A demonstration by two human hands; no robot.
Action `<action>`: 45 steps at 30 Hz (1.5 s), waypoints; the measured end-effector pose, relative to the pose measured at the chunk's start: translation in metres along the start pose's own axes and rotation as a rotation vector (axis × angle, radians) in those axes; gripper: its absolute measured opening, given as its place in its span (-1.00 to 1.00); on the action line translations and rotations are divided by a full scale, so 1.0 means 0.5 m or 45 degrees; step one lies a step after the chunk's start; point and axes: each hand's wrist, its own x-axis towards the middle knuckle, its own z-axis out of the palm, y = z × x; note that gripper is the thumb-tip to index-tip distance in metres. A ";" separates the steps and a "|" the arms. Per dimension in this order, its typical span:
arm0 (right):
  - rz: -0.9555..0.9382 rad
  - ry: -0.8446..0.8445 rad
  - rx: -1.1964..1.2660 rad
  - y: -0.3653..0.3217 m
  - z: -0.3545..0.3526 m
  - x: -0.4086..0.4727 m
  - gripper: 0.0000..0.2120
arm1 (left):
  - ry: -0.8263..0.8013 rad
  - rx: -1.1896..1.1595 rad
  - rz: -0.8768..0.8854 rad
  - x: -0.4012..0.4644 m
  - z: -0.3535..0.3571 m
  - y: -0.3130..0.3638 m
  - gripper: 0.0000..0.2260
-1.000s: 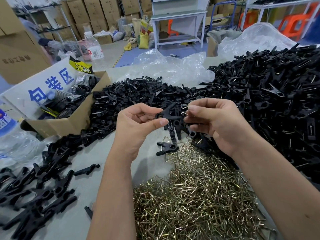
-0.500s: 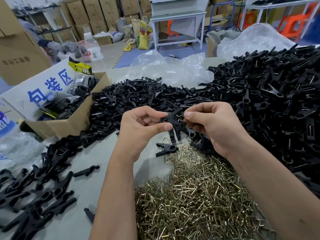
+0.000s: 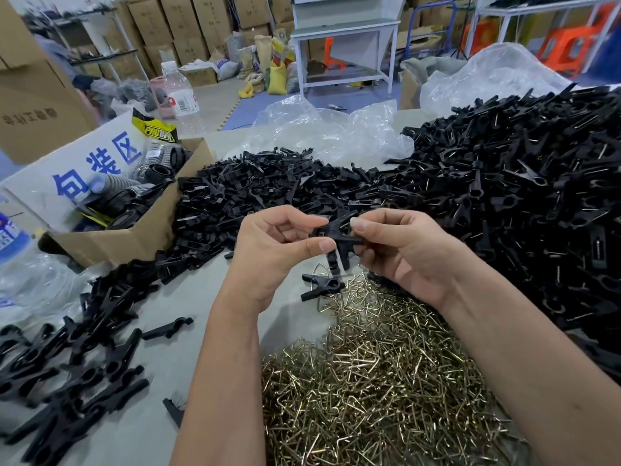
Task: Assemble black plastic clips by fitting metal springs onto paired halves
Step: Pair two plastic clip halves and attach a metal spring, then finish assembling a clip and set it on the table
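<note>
While pinched between left hand and right hand, clip held above springs; both grips closed on it

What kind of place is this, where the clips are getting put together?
Most likely a small factory or warehouse assembly bench: stacked cardboard cartons in the background, a heaped pile of black clips, and a mound of loose metal springs where both hands work on one clip.
</note>
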 end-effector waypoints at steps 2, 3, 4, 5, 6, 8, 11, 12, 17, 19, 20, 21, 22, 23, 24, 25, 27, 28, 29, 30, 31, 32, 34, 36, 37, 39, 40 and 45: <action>0.160 -0.120 0.195 0.009 -0.004 -0.004 -0.86 | -0.019 -0.001 -0.005 -0.001 0.005 -0.003 -0.77; 0.205 -0.180 0.248 0.013 -0.006 -0.007 -0.82 | -0.026 -0.007 0.001 -0.001 0.009 -0.003 -0.77; 0.233 -0.246 0.265 0.017 -0.007 -0.008 -0.77 | -0.030 -0.022 0.010 -0.001 0.012 -0.002 -0.77; 0.250 -0.314 0.266 0.017 -0.007 -0.009 -0.73 | -0.028 -0.038 0.022 0.001 0.013 0.000 -0.76; 0.259 -0.377 0.262 0.017 -0.005 -0.009 -0.70 | -0.024 -0.051 0.037 0.001 0.014 0.003 -0.76; 0.249 -0.465 0.239 0.013 -0.005 -0.008 -0.59 | -0.012 -0.065 0.057 0.003 0.012 0.010 -0.75; 0.213 -0.548 0.278 0.012 -0.014 -0.010 -0.55 | -0.037 -0.062 0.028 0.002 0.002 0.018 -0.62; 0.201 -0.578 0.300 0.012 -0.018 -0.012 -0.59 | -0.061 -0.050 0.012 0.000 0.000 0.021 -0.59; 0.277 -0.672 0.513 0.016 -0.014 -0.019 -0.66 | -0.078 -0.050 -0.022 -0.020 0.012 0.028 -0.59; 0.303 -0.695 0.611 0.016 -0.012 -0.014 -0.68 | -0.065 -0.017 0.002 -0.022 0.014 0.031 -0.59; 0.316 -0.726 0.659 0.015 -0.012 -0.010 -0.70 | -0.062 0.004 0.017 -0.021 0.014 0.032 -0.59; 0.327 -0.760 0.700 0.014 -0.013 -0.006 -0.73 | -0.058 0.024 0.030 -0.021 0.012 0.033 -0.59; 0.334 -0.787 0.723 0.014 -0.013 -0.003 -0.74 | -0.056 0.040 0.039 -0.020 0.010 0.034 -0.59; 0.336 -0.800 0.721 0.015 -0.014 0.001 -0.75 | -0.057 0.055 0.043 -0.019 0.008 0.035 -0.59; 0.333 -0.794 0.696 0.017 -0.017 0.005 -0.76 | -0.059 0.078 0.049 -0.018 0.007 0.034 -0.58; 0.329 -0.773 0.663 0.018 -0.021 0.008 -0.77 | -0.068 0.107 0.051 -0.017 0.006 0.033 -0.57; 0.337 -0.715 0.619 0.023 -0.031 0.014 -0.76 | -0.090 0.174 0.047 -0.014 0.008 0.028 -0.56; 0.345 -0.694 0.613 0.024 -0.035 0.016 -0.76 | -0.092 0.208 0.050 -0.012 0.009 0.025 -0.56; 0.354 -0.676 0.611 0.025 -0.039 0.017 -0.76 | -0.089 0.234 0.053 -0.010 0.010 0.020 -0.57; 0.364 -0.661 0.616 0.026 -0.042 0.016 -0.77 | -0.086 0.252 0.056 -0.010 0.012 0.016 -0.57; 0.374 -0.647 0.625 0.027 -0.045 0.015 -0.78 | -0.086 0.265 0.060 -0.009 0.014 0.012 -0.58; 0.383 -0.632 0.633 0.029 -0.046 0.013 -0.79 | -0.089 0.281 0.069 -0.011 0.016 0.009 -0.58; 0.388 -0.604 0.643 0.033 -0.049 0.009 -0.81 | -0.099 0.318 0.090 -0.011 0.022 0.007 -0.58; 0.352 -0.586 0.643 0.036 -0.050 0.004 -0.81 | -0.095 0.327 0.097 -0.009 0.022 0.009 -0.57; 0.296 -0.572 0.608 0.035 -0.049 0.003 -0.80 | -0.090 0.332 0.073 -0.007 0.020 0.011 -0.55; 0.094 -0.478 0.437 0.025 -0.045 0.001 -0.78 | -0.077 0.420 -0.021 -0.006 0.013 0.012 -0.53; -0.037 -0.366 0.307 0.020 -0.043 0.002 -0.78 | -0.049 0.545 -0.062 -0.005 0.008 0.008 -0.57; -0.570 0.493 -0.348 0.015 -0.048 0.016 -0.69 | 0.032 1.104 -0.177 0.004 -0.004 -0.019 -0.63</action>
